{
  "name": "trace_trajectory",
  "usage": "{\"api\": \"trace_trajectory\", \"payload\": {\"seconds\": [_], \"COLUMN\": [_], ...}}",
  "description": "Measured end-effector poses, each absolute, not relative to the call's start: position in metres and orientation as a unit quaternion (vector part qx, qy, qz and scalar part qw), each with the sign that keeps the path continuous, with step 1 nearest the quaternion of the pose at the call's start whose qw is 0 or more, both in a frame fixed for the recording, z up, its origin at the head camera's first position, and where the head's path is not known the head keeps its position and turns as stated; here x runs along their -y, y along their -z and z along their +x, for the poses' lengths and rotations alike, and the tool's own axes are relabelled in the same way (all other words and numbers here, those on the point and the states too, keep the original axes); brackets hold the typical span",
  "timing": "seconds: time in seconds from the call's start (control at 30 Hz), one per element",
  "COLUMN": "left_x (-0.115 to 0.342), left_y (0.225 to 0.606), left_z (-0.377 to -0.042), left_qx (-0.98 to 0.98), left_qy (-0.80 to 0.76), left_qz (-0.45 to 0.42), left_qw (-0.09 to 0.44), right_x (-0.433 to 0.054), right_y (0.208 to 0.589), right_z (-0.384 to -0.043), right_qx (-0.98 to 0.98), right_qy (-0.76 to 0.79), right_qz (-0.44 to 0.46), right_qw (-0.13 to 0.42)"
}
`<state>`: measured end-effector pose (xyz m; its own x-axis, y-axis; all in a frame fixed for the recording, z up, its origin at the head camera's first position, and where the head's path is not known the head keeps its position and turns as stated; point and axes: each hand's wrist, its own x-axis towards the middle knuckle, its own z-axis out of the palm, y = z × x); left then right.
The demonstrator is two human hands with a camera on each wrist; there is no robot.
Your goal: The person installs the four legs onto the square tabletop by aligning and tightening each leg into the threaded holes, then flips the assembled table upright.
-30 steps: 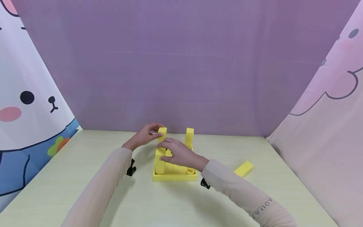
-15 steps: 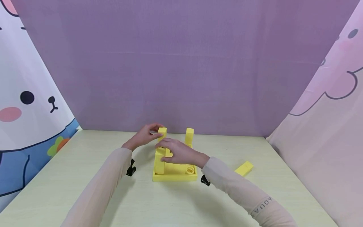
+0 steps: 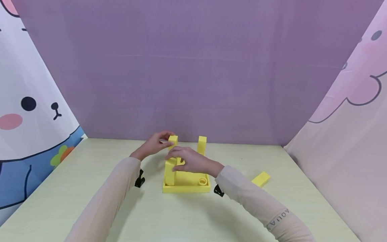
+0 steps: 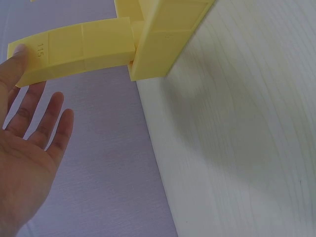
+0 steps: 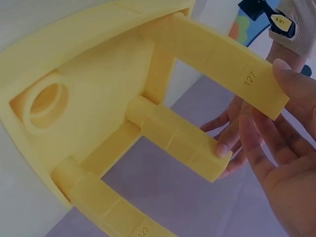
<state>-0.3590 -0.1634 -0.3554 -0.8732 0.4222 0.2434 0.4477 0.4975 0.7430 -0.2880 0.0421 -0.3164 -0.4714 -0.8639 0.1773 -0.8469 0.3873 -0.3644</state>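
Observation:
A shallow yellow tray-like base [image 3: 186,190] lies on the table with three square yellow posts standing in its corners. My left hand [image 3: 154,144] pinches the top of the far-left post [image 4: 74,49], marked 115, between thumb and fingers. Around the upper end of the near-left post [image 5: 227,59], marked 127, are the thumb and fingers of my right hand [image 3: 191,162]. The far-right post [image 3: 202,145], marked 123 in the right wrist view, stands untouched. A round socket [image 5: 49,106] shows in the near-right corner of the base.
A loose yellow post [image 3: 261,179] lies on the pale wooden table [image 3: 181,218], right of the base and partly behind my right sleeve. A purple backdrop [image 3: 193,84] rises just behind the base, and printed cloths hang on both sides.
My right hand and forearm have shifted very slightly at the near-left post, the thumb moving a little along it. The left hand and the base stay put.

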Motion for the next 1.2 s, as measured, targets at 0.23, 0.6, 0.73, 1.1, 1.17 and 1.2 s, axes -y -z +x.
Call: {"api": "trace_trajectory", "payload": {"seconds": [0.23, 0.6, 0.73, 1.1, 1.17, 1.2], "left_x": [0.164, 0.158, 0.156, 0.162, 0.163, 0.163], "left_y": [0.356, 0.337, 0.327, 0.354, 0.356, 0.356], "left_z": [-0.359, -0.339, -0.329, -0.356, -0.358, -0.358], "left_qx": [0.863, 0.859, 0.858, 0.857, 0.858, 0.858], "left_qy": [0.436, 0.446, 0.442, 0.44, 0.439, 0.439], "left_qz": [-0.255, -0.253, -0.263, -0.266, -0.266, -0.266], "left_qw": [0.016, 0.0, 0.006, 0.022, 0.024, 0.024], "right_x": [-0.041, -0.041, -0.043, -0.045, -0.045, -0.045], "right_y": [0.321, 0.319, 0.317, 0.314, 0.315, 0.315], "right_z": [-0.283, -0.283, -0.288, -0.291, -0.29, -0.29], "right_qx": [-0.842, -0.847, -0.836, -0.825, -0.827, -0.828], "right_qy": [0.211, 0.186, 0.184, 0.194, 0.195, 0.196], "right_qz": [-0.497, -0.498, -0.518, -0.531, -0.528, -0.525], "right_qw": [-0.016, -0.021, -0.006, 0.013, 0.009, 0.005]}}
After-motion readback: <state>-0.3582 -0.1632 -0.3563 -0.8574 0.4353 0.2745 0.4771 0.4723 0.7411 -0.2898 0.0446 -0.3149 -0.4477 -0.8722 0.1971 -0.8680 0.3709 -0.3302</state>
